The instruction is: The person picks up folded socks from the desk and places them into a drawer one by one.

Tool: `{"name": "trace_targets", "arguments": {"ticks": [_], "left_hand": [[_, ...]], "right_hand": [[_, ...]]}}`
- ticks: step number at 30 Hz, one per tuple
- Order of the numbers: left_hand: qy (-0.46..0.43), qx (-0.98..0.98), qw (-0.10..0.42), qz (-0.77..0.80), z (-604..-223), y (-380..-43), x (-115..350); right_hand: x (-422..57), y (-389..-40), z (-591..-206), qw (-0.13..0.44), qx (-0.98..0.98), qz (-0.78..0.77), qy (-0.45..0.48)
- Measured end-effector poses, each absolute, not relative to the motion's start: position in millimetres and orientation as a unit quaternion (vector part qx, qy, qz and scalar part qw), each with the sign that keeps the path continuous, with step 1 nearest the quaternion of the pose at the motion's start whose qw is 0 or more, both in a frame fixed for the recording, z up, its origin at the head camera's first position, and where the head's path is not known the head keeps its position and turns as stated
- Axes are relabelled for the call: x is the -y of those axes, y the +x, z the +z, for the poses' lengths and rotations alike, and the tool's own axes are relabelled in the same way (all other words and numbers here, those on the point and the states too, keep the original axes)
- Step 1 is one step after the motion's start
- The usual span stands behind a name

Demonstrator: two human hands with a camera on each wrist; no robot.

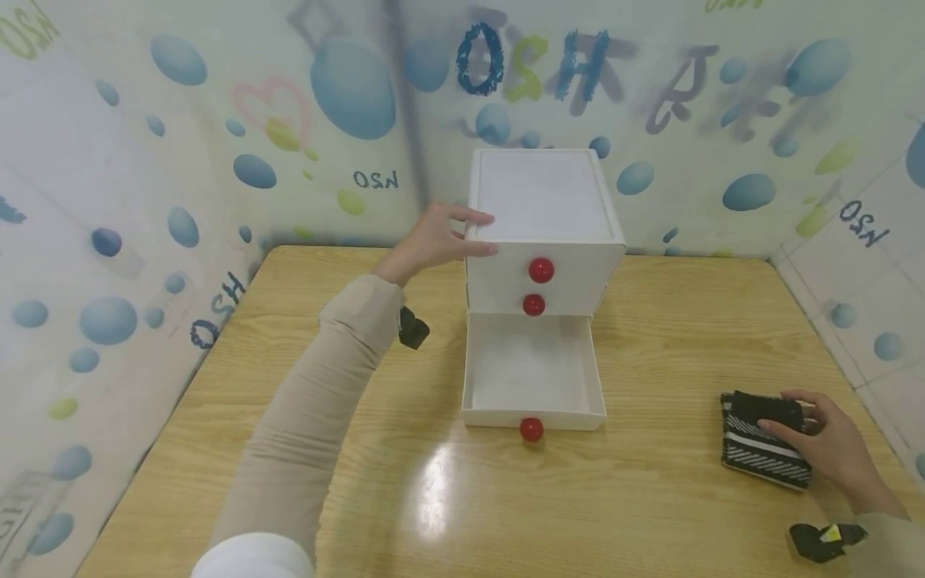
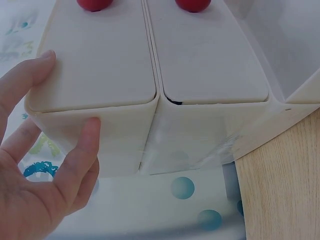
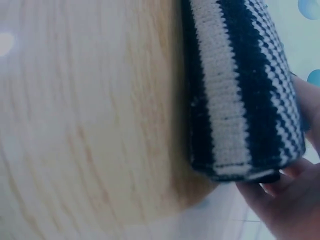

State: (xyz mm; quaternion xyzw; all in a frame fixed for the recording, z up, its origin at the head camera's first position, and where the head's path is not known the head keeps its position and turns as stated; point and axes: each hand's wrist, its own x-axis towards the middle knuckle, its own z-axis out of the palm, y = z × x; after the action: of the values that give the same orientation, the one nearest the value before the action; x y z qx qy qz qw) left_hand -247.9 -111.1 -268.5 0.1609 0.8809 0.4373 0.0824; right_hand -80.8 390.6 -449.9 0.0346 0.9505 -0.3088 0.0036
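A white drawer cabinet (image 1: 542, 193) with red round knobs stands at the back middle of the table. Its bottom drawer (image 1: 531, 373) is pulled out and has nothing in it; both drawers above are pushed in. My left hand (image 1: 441, 234) grips the cabinet's upper left front corner. In the left wrist view, one fingertip (image 2: 47, 57) lies on the top drawer's front and another presses the side wall. At the right, my right hand (image 1: 831, 437) holds a folded black-and-white patterned knit cloth (image 1: 762, 441), thumb on its upper face. The right wrist view shows the cloth's striped folded edge (image 3: 225, 100).
The wooden table (image 1: 672, 345) reaches back to a wall (image 1: 433, 160) printed with blue bubbles and letters. More patterned wall rises at the left and right sides. Dark straps with small devices sit at both wrists.
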Motion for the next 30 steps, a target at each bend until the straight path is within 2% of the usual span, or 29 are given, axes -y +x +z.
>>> {"name": "trace_targets", "arguments": {"ticks": [17, 30], "left_hand": [[0.160, -0.881, 0.082, 0.438, -269.6, -248.9, 110.6], [0.161, -0.880, 0.082, 0.439, -268.7, -248.3, 111.3]], "right_hand": [[-393.1, -78.9, -447.8, 0.049, -0.926, -0.368, 0.060], [-394.2, -76.0, -445.3, 0.040, -0.894, -0.438, 0.092]]}}
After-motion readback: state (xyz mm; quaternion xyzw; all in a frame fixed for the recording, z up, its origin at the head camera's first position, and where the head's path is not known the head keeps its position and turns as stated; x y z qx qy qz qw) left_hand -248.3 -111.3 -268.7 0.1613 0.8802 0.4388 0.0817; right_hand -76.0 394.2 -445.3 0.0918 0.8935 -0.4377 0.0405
